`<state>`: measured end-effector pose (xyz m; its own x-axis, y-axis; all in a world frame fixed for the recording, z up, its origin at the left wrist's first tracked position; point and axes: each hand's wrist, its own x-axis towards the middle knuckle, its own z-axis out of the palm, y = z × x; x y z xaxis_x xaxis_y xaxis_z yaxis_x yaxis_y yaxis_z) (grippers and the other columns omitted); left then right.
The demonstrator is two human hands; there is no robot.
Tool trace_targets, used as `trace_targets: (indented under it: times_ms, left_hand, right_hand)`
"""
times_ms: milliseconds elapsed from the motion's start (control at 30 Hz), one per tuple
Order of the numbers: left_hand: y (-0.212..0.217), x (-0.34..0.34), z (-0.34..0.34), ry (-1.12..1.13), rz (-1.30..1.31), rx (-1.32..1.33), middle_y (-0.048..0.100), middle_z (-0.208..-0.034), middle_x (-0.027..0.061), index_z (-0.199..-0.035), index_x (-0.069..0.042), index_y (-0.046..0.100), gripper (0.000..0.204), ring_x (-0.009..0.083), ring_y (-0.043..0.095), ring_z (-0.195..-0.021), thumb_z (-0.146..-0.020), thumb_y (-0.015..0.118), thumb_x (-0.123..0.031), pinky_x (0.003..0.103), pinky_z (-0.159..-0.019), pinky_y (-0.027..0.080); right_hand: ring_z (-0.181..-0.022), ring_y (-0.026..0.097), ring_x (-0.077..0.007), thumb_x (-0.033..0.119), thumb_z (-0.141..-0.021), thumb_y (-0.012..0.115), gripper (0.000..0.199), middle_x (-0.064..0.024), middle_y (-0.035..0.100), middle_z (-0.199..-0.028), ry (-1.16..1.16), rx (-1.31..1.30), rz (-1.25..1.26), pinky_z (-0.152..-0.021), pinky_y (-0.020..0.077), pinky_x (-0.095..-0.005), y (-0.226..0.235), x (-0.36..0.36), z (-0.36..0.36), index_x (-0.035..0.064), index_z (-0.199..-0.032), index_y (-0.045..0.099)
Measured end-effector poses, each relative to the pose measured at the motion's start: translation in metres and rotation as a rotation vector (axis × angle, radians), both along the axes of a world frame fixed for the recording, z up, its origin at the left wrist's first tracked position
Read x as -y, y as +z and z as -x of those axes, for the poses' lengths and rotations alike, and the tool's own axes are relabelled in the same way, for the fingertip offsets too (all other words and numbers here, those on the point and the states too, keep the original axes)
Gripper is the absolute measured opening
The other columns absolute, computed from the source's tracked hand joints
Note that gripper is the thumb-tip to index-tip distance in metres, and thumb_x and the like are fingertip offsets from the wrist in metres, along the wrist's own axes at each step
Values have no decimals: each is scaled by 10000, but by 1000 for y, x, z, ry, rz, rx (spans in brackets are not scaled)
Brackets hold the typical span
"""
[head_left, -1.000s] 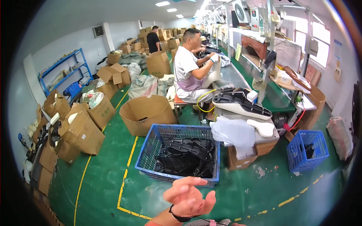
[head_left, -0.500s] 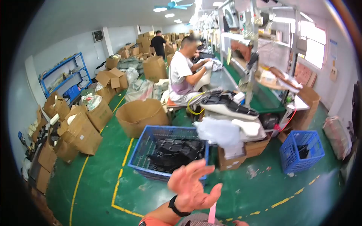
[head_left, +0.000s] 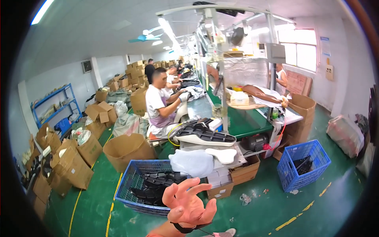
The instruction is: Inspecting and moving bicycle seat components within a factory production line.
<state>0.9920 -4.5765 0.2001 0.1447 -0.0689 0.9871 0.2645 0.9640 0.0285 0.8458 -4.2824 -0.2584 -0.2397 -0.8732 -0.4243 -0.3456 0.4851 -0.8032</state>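
My left hand is held up at the lower middle with its fingers apart and slightly curled, holding nothing. A dark band circles its wrist. Just beyond it is a blue plastic crate with black moulded plastic parts inside; the hand overlaps the crate's near right corner in the picture. Whether it touches the crate cannot be made out, though it seems apart. My right hand is out of view.
A bench beyond the crate bears a pale bag, a white pad and a white-and-black moulded piece. A second blue crate stands right. Cardboard boxes line the left. A seated co-worker handles pale material.
The view has shifted to the right and up, so the room appears further left. My left hand stays raised and open, its fingers more curled. A sliver of skin at the lower edge is gone.
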Motion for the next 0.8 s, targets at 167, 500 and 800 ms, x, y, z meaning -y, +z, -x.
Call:
trace_targets:
  times_ms: [167, 500, 800]
  left_hand:
    - [1, 33, 85, 26, 95, -175, 124, -1388, 187, -1306, -188, 216, 722, 348, 463, -1011, -743, 668, -201, 354, -581, 563]
    - [59, 2, 393, -543, 66, -692, 192, -1422, 47, -1373, -213, 242, 583, 335, 360, -1162, -868, 532, -189, 422, -805, 479]
    - [-157, -211, 725, -679, 67, 1015, 418, -1280, 197, -1298, 14, 319, 438, 328, 452, -1109, -914, 432, -164, 387, -864, 427]
  right_hand:
    - [-873, 544, -190, 190, -879, 441, 277, -81, 616, -976, -55, 21, -147, -767, 437, -306, 19, -17, 73, 30, -1065, 569]
    - [-735, 599, -330, 224, -711, 564, 345, -146, 628, -793, -700, -353, -264, -667, 486, -415, 139, -78, 248, 64, -1018, 565]
    - [-899, 564, -241, 202, -709, 566, 386, -111, 615, -1001, -614, 135, 1, -851, 429, -365, -103, -237, 377, 15, -1045, 537]
